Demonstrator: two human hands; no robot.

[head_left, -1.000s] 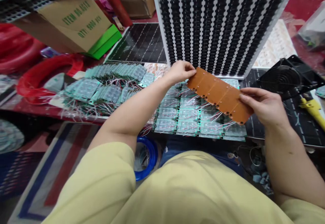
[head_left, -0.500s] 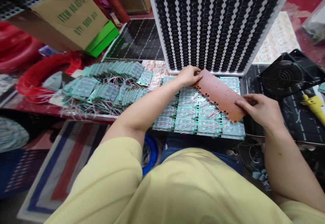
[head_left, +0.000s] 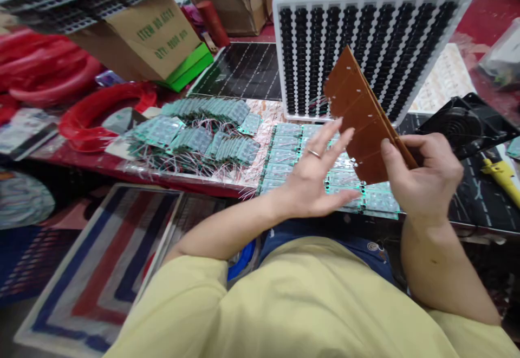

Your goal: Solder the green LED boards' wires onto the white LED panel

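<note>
The brown strip of circuit boards [head_left: 359,117] stands tilted up on its lower end, pinched at that end alone by your right hand [head_left: 422,176], above the green LED modules [head_left: 325,176] laid out at the table edge. Your left hand [head_left: 314,176] is spread flat and holds nothing, its fingertips just touching the strip's face. With one end gripped, the strip could bend or slip and drop onto the thin wires [head_left: 195,160] below, or tip back against the white tray of black parts [head_left: 369,44] propped behind it.

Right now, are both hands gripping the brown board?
No, only the right hand grips the brown board; the left hand is open beside it.
</note>
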